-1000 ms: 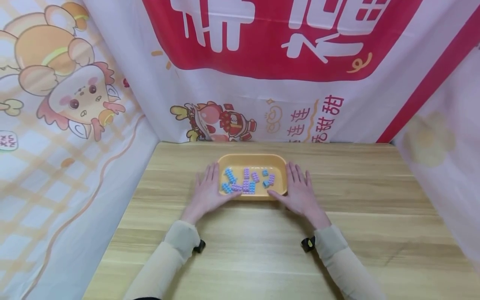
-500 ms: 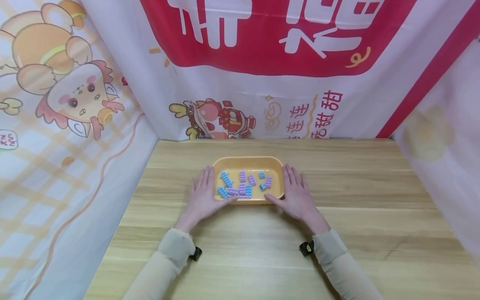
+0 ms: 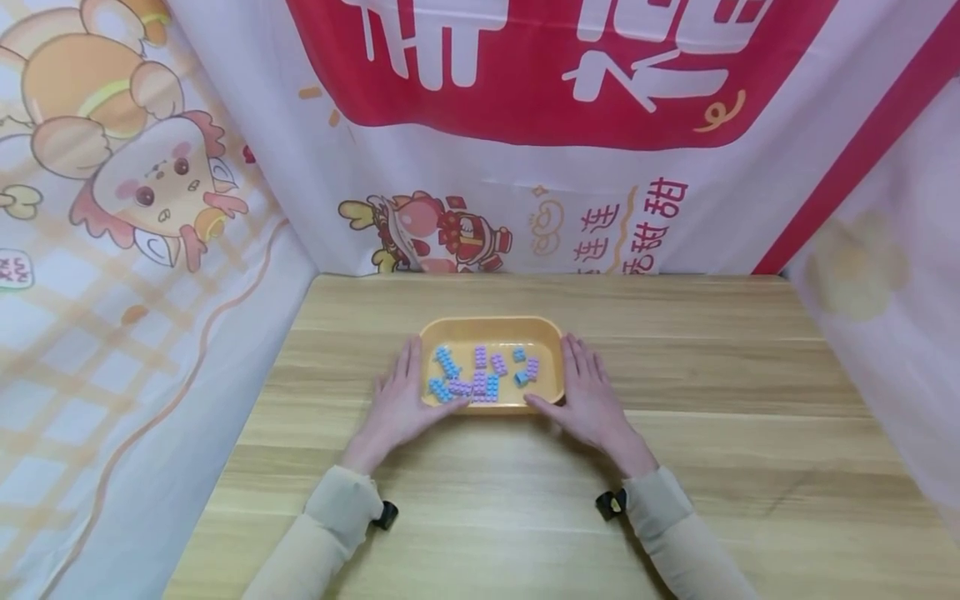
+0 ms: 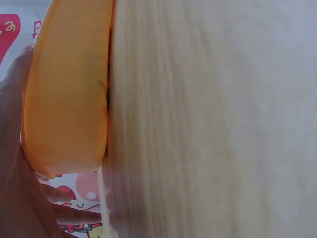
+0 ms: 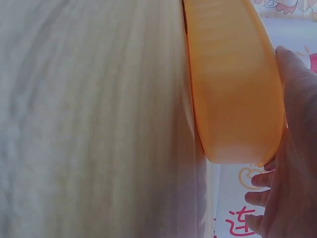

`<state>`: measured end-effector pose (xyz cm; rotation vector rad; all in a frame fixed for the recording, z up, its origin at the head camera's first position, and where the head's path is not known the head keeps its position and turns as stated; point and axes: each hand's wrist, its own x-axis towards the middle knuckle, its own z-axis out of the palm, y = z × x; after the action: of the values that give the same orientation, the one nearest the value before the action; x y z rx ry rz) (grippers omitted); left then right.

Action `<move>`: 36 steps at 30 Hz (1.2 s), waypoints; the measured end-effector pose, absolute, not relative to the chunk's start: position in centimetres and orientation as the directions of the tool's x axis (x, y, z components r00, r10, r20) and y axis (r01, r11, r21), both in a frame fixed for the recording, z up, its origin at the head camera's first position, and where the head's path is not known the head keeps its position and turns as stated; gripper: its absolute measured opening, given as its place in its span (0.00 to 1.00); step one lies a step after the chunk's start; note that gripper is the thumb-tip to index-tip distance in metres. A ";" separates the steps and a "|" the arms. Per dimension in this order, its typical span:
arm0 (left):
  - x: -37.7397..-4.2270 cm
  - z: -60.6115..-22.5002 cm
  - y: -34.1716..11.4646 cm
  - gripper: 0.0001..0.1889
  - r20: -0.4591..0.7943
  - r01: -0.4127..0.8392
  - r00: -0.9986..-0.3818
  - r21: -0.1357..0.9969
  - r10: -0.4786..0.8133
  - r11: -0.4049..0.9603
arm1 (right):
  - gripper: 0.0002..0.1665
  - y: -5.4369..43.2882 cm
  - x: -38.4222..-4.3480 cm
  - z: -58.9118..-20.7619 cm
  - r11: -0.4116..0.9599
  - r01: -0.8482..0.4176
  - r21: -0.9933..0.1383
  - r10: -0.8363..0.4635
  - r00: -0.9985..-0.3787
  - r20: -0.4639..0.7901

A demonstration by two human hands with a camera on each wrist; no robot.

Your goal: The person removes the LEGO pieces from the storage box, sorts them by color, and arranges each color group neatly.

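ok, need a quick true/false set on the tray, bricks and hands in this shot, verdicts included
1. The tray lies between the left hand and the right hand. True.
2. Every brick in the tray is purple. False: blue bricks lie there along with purple bricks.
3. The tray is upside down. False: its open side faces up.
4. Both thumbs are at the near side of the tray. True.
5. The cloth behind the table is plain white. False: it carries a large red print.
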<state>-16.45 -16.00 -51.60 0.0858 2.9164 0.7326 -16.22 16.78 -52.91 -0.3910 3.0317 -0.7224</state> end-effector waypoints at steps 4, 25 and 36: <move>-16.4 -51.5 -16.2 0.79 -0.124 0.021 -0.988 0.491 0.093 0.871 | 0.76 16.7 -16.1 -52.9 0.861 -0.235 -0.452 -0.239 -0.970 0.047; -17.0 -51.5 -16.5 0.79 -0.161 -0.005 -0.982 0.547 0.100 0.837 | 0.77 16.9 -16.8 -51.7 0.854 -0.244 -0.460 -0.273 -0.962 0.003; -17.0 -51.5 -16.6 0.77 -0.156 0.001 -0.982 0.552 0.104 0.834 | 0.77 16.7 -16.4 -52.1 0.860 -0.243 -0.449 -0.266 -0.964 0.012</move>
<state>-16.96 -16.56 -51.54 0.0820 2.8348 0.8526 -16.44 16.72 -52.08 -0.4076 2.9809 -0.7093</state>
